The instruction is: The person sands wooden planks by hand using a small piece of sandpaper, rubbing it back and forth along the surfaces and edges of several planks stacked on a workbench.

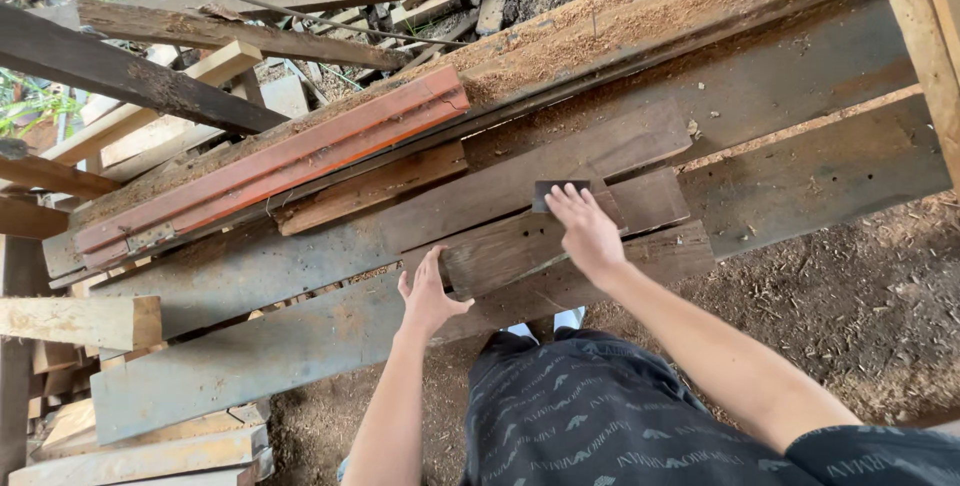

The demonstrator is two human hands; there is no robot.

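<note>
My left hand (428,294) presses flat, fingers spread, against the near left end of a short weathered wooden board (520,246) that lies on a stack of planks. On top of the same board rests my right hand (585,231), its fingertips on a small dark rectangular piece (556,192), likely a sanding pad, held against the wood. Another grey board (540,171) lies just behind it.
A reddish painted beam (280,161) with a metal hinge lies at the back left. Sawdust covers a long plank (640,16) behind. Wide grey planks (230,356) stretch left. Scrap timber is piled at the far left and top; dirt ground (850,296) lies at the right.
</note>
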